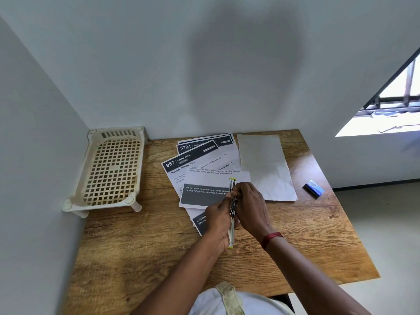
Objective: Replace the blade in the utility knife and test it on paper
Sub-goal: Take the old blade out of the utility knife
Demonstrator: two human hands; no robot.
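A slim utility knife (232, 185) with yellow ends is held lengthwise over the wooden table (159, 246), pointing away from me. My left hand (218, 226) grips its lower body from the left. My right hand (250, 205) pinches the knife's middle, around the dark slider, from the right. Whether a blade sticks out is too small to tell. Printed paper sheets (200, 169) lie fanned under the hands. A plain white sheet (266, 169) lies to their right. A small blue box (314, 188) sits near the table's right edge.
A cream plastic lattice rack (111, 171) stands in the back left corner against the walls. The table's right edge drops to the floor beside a window. A red thread band is on my right wrist.
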